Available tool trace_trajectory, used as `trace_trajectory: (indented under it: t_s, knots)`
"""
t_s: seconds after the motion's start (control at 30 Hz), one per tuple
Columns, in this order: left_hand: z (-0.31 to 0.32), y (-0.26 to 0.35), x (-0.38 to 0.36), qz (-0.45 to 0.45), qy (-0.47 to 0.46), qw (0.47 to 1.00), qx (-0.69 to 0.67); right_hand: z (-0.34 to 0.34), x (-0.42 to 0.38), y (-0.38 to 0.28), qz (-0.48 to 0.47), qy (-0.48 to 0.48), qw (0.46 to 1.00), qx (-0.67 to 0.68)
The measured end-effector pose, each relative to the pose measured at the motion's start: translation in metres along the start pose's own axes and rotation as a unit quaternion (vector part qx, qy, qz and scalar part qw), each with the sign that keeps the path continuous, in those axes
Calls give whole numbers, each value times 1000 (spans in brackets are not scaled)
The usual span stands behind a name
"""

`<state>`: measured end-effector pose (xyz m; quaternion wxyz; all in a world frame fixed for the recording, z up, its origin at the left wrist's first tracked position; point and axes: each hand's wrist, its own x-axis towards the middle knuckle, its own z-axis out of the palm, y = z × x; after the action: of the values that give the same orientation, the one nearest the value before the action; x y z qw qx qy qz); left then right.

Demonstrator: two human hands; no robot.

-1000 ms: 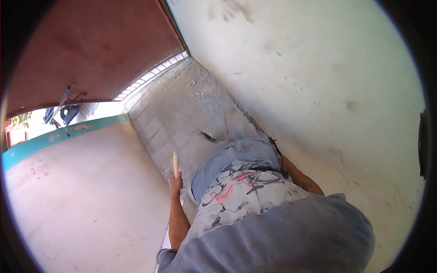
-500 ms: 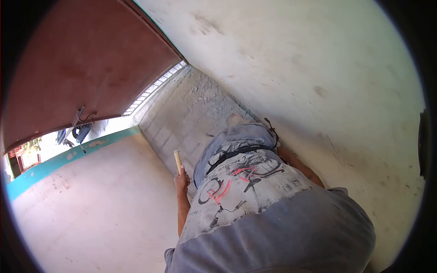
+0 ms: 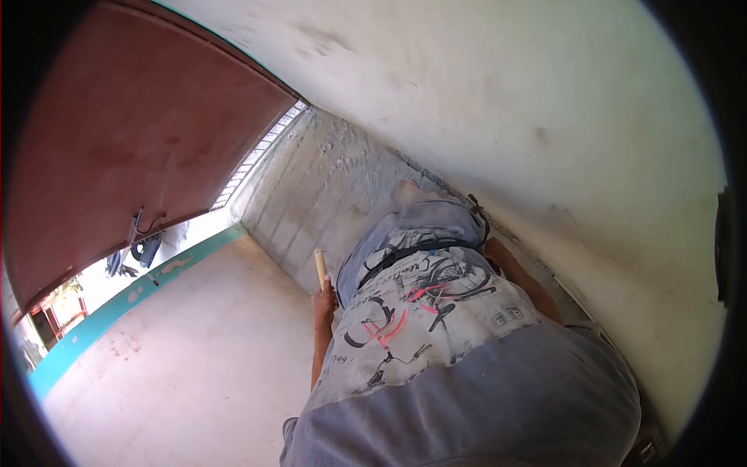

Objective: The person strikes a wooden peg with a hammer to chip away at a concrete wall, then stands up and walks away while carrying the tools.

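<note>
My left hand is shut on a pale wooden handle, whose round end pokes up past my fingers; the rest of it is hidden. The hand hangs beside my left hip, against my grey bicycle-print shirt. Only my right forearm shows, along the right side of my body next to the plastered wall; its hand is hidden behind my grey shorts. One foot peeks out beyond the shorts on the dusty paved floor.
A narrow passage runs between two pale plastered walls. A red-brown metal door closes the far end, with a grille strip at its foot. The left wall has a teal band along its edge.
The view has swung, so the door fills more of the upper left. My left hand has kept its grip on the handle beside my hip, and my legs have shifted forward.
</note>
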<state>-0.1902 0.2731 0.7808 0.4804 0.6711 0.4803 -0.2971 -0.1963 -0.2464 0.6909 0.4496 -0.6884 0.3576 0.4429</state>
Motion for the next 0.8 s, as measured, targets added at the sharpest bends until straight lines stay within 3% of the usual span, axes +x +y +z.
trace_trajectory:
  t_s: [0.03,0.1,0.13,0.23,0.3,0.37,0.4,0.53,0.8]
  knots:
    - [-3,-6,4,13,-10,1000,20,3,6,18,-52,-6,998,-24]
    - [-4,-11,28,55,-37,996,58,18,7,18,-53,35,998,-21]
    - [-2,-5,37,33,-29,997,69,28,-18,-11,5,74,997,4]
    - [-25,-14,86,188,-67,973,117,68,-19,2,-7,99,995,15]
    - [-46,-12,99,147,-83,982,83,106,19,67,-27,95,993,-67]
    - [-73,-2,113,4,-82,996,27,150,75,158,-101,85,972,-196]
    - [-87,-1,123,2,-84,996,24,177,113,215,-159,82,948,-264]
    - [-131,4,165,-12,-85,994,67,219,34,157,21,102,985,-137]
    - [-129,75,187,60,-115,979,158,282,-11,111,162,101,980,-47]
